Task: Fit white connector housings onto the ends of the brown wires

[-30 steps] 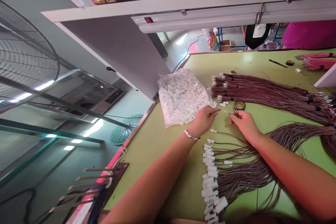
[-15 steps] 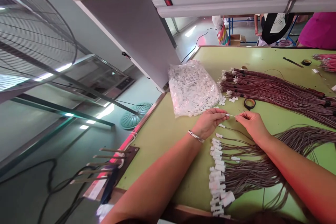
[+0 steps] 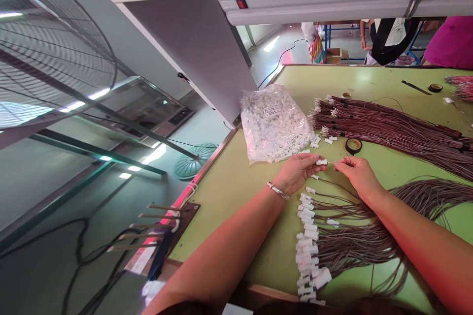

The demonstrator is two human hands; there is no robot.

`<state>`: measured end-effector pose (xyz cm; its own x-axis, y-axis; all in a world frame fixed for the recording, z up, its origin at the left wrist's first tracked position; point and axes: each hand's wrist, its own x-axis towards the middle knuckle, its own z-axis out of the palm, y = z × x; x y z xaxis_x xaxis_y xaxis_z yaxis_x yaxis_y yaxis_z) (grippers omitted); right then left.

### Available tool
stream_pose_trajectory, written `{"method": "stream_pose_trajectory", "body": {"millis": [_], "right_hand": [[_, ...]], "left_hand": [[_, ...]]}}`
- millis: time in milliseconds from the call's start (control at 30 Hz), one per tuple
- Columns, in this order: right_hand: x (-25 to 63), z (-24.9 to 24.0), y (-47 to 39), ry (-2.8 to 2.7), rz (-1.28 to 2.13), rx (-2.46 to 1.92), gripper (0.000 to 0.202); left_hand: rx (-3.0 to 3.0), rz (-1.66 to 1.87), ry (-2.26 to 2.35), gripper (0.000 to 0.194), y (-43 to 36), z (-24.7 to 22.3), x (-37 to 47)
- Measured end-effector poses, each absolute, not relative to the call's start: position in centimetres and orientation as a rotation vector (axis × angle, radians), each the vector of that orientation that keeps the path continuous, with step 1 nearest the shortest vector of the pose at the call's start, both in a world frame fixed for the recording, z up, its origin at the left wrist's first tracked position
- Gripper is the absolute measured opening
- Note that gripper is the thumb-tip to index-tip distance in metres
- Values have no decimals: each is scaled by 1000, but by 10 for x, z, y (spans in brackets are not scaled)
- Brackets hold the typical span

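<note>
Between thumb and fingers my left hand [image 3: 298,172] pinches a small white connector housing [image 3: 321,162]. Just to its right, my right hand [image 3: 356,172] is closed on thin dark wires [image 3: 346,159], whose ends point toward the housing. Whether a wire end sits inside the housing is too small to tell. Below my hands lies a column of white connectors [image 3: 307,246] on the ends of brown wires [image 3: 354,246], which run rightward under my right forearm. A clear bag of white housings [image 3: 275,125] rests beyond my left hand, with several loose housings [image 3: 330,140] beside it.
Bundled dark red wires [image 3: 391,125] lie across the back right. Black tape [image 3: 354,146] is near my right hand; another roll [image 3: 435,87] and a dark blade-like tool [image 3: 416,87] lie farther back. A rack of rods [image 3: 148,229] edges the table at left, beside a fan [image 3: 55,44].
The housing in my left hand has turned and now shows its broad white side. My right hand stays close, its fingers slightly shifted. The whole view has moved a little.
</note>
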<state>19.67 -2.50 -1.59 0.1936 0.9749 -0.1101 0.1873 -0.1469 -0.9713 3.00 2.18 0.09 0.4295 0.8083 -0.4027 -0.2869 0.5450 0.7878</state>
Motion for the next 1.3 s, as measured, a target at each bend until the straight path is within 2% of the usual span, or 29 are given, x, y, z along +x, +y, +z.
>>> {"method": "stream_pose_trajectory", "body": {"millis": [100, 233, 667, 1033, 1133, 1233, 1300], "right_hand": [[197, -15, -25, -1145, 1074, -1552, 25], [197, -17, -25, -1134, 1071, -1549, 26], [197, -15, -26, -1152, 1070, -1548, 24], [197, -15, -28, -1206, 1038, -1550, 25], [196, -13, -29, -1206, 1045, -1550, 25], [193, -11, -30, -1161, 1135, -1525, 26], [192, -9, -30, -1127, 1219, -1498, 28]], "left_hand": [[688, 762, 878, 14, 22, 2, 30], [703, 783, 879, 2, 22, -2, 29], [794, 780, 839, 19, 21, -6, 27], [823, 801, 826, 20, 21, -6, 28], [980, 847, 864, 16, 20, -6, 29], [1376, 909, 898, 4, 16, -3, 30], [1606, 925, 881, 9, 13, -1, 31]]}}
